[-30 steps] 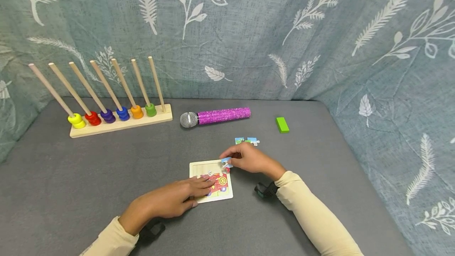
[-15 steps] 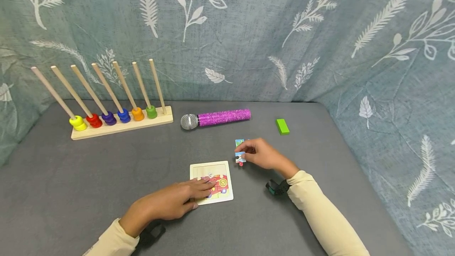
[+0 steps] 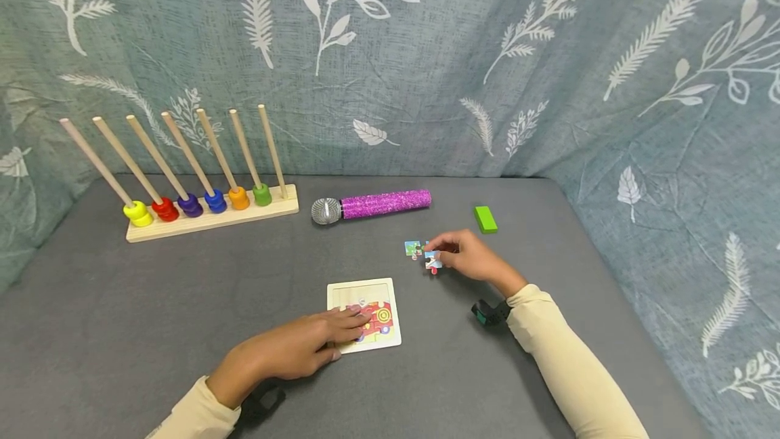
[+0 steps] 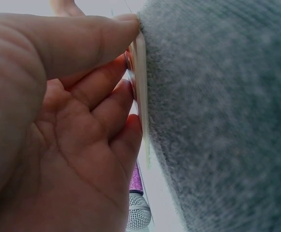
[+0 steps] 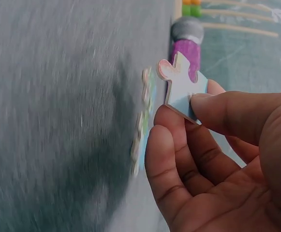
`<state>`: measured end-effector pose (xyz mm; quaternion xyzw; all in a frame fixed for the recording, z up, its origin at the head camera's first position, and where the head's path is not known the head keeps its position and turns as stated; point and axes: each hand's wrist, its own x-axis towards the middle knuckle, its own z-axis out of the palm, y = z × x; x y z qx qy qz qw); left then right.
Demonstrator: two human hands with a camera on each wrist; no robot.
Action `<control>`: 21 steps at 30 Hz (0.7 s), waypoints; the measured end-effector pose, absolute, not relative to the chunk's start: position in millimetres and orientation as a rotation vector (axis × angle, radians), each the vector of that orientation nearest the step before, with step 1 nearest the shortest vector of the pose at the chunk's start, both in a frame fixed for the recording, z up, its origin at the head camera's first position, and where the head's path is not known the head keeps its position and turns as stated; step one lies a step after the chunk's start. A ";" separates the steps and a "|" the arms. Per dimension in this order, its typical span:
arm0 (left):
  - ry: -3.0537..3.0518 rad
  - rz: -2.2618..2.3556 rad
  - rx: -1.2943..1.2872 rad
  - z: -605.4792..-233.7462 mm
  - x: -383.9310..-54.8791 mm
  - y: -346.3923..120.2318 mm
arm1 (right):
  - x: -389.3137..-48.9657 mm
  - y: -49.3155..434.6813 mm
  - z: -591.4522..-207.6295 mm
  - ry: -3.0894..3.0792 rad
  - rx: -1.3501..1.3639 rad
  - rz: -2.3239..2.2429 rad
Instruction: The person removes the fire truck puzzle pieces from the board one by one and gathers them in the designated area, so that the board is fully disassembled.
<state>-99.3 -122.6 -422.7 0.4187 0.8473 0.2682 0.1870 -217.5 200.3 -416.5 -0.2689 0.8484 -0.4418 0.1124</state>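
Observation:
My right hand (image 3: 469, 255) pinches a jigsaw puzzle piece (image 5: 183, 92) between thumb and fingers, above the table. The piece is light blue and white with a reddish knob. Just beyond it lie loose puzzle pieces (image 3: 413, 248) in blue and green, partly hidden by the hand. My left hand (image 3: 311, 341) rests with extended fingers on a square wooden puzzle tray (image 3: 359, 283), its thumb at the near edge. Inside the tray, joined pieces (image 3: 382, 317) form part of a red vehicle picture; the upper part shows bare wood. The left fingers cover some of the picture.
At the back left stands a wooden peg board (image 3: 213, 225) with tall rods and coloured beads. A microphone (image 3: 372, 205) with a glittery purple handle lies behind the tray. Further right is a green block (image 3: 485, 219). A patterned curtain (image 3: 426, 87) hangs behind the table.
My right hand has carried the puzzle piece from the tray's upper right corner away to the right, over beside the loose pieces. The left hand stays on the tray.

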 end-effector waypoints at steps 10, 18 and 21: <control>2.381 0.776 1.164 -420.0 -98.8 -122.7 | -228.3 214.1 -413.4 2.557 -0.711 -1.262; 2.388 0.775 1.179 -417.8 -97.8 -123.4 | -233.1 218.7 -413.5 2.652 -0.676 -1.144; 2.409 0.774 1.227 -417.2 -97.2 -123.7 | -235.4 220.8 -414.3 2.673 -0.671 -1.130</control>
